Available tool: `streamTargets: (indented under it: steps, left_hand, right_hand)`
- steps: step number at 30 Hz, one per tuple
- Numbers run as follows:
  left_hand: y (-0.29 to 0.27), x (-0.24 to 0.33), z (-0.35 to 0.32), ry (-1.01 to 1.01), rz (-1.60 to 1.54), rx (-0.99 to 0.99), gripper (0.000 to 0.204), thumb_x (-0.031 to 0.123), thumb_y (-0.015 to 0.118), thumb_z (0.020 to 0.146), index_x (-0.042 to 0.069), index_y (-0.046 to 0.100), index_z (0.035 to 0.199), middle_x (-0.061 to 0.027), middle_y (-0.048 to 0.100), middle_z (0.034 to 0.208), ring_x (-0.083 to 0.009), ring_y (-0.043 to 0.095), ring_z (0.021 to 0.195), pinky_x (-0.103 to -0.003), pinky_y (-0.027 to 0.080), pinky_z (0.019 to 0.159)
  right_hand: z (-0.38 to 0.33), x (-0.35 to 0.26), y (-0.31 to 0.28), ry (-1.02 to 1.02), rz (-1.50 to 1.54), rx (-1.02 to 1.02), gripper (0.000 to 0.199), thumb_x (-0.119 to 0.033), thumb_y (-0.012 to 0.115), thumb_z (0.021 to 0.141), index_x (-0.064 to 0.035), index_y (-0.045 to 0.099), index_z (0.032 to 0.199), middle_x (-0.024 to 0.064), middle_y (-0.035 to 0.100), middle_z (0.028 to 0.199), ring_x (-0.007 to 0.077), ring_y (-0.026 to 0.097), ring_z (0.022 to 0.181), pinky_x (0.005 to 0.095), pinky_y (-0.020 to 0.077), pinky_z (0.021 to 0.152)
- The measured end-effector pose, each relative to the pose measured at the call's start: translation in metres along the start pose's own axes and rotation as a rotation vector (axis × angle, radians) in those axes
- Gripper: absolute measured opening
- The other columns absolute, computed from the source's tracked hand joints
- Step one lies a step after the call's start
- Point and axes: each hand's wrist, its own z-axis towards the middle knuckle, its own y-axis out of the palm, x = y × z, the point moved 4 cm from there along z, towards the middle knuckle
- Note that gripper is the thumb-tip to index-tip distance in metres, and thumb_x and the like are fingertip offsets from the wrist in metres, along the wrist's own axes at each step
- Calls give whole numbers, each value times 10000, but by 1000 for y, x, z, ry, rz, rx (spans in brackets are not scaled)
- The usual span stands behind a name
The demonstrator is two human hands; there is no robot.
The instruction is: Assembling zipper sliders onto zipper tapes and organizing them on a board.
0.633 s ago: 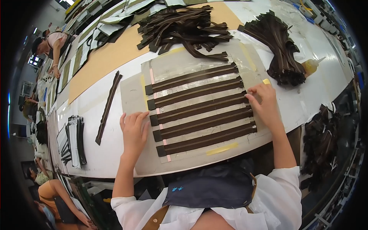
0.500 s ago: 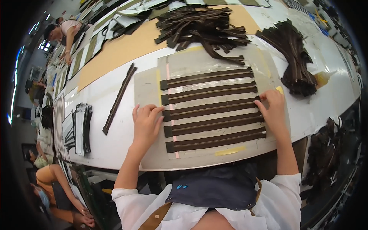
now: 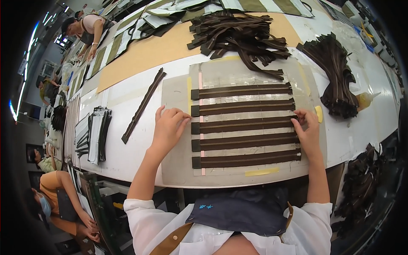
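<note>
Several dark brown zippers (image 3: 246, 140) lie in parallel rows on a grey board (image 3: 176, 170). Each has a black tab at its left end, beside a pink strip (image 3: 202, 171). My left hand (image 3: 168, 127) is beside the left ends, its fingers loosely apart; the index fingertip reaches the tabs around the middle row and no object shows in it. At the right end of the middle zipper (image 3: 248, 124), my right hand (image 3: 307, 129) has thumb and index finger closed on its tip.
Beyond the board lies a heap of loose zippers (image 3: 238, 36); a tied bundle (image 3: 338, 80) is at right, by a small yellowish bottle (image 3: 364, 101). One zipper (image 3: 143, 106) lies alone at left, near stacked fabric pieces (image 3: 98, 135). Other people (image 3: 63, 195) work at left.
The whole view has shifted, so the board and both hands appear further right. My left thumb has come up closer to the index finger. The right hand keeps its place at the middle zipper's end.
</note>
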Motion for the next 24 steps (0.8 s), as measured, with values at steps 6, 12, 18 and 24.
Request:
streamTargets:
  steps: [6,12,18,24]
  left_hand:
    - [-1,-81,35,-98,93,254,139,147,687,900,111,684,1035,-54,652,1018,-260,609,1020,-468,363,1053]
    - [19,-192,77,-506,-5,421,273,322,712,894,105,703,1060,-40,690,1046,-231,636,1029,-459,424,922]
    - [18,-189,98,-736,-87,311,287,329,742,875,63,716,982,-58,728,913,-213,669,880,-411,459,878]
    - [-1,-83,101,-354,-741,367,153,132,723,906,16,668,988,-12,682,883,-97,600,843,-248,474,791]
  right_hand:
    - [0,4,0,-39,-67,-22,168,-42,728,845,-39,669,1003,49,605,823,195,540,774,331,404,824]
    - [2,2,6,-75,-69,-33,157,-48,720,850,-46,672,999,47,603,807,196,544,766,334,396,806]
    - [1,2,3,-69,-43,-48,163,-55,723,850,-44,670,1003,53,601,829,203,535,758,343,403,791]
    - [5,-12,-7,-119,-96,101,187,-70,744,833,-42,668,1002,81,626,964,253,568,933,369,429,872]
